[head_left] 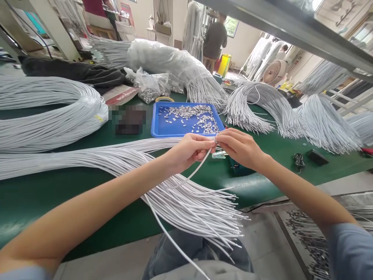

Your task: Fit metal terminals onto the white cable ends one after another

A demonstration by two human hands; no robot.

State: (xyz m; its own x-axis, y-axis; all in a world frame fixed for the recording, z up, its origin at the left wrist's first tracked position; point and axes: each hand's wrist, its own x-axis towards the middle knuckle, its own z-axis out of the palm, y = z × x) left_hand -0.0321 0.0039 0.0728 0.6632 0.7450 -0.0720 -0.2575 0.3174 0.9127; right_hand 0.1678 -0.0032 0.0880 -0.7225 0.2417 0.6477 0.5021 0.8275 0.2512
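Observation:
My left hand [194, 149] pinches a white cable [201, 165] close to its end, and the cable curves down into a loose bundle of white cables [189, 202]. Fingertips of my right hand [240, 146] meet it there, closed on a small metal connector [215, 141] at the cable's tip. Most of that connector is hidden by the fingers. Just beyond both hands lies a blue tray [169, 131] with many loose metal connectors [190, 111]. Below the right hand, a small clamp-like part [219, 154] and a dark green device [240, 168] are partly covered.
Coiled cables [58, 112] lie on the green table [116, 198] at left, more cable bundles [256, 105] at right. Bags of connectors [148, 87] and a plastic-wrapped bundle [163, 58] stand behind the tray. A black box [317, 157] sits right. A metal beam [276, 29] crosses overhead.

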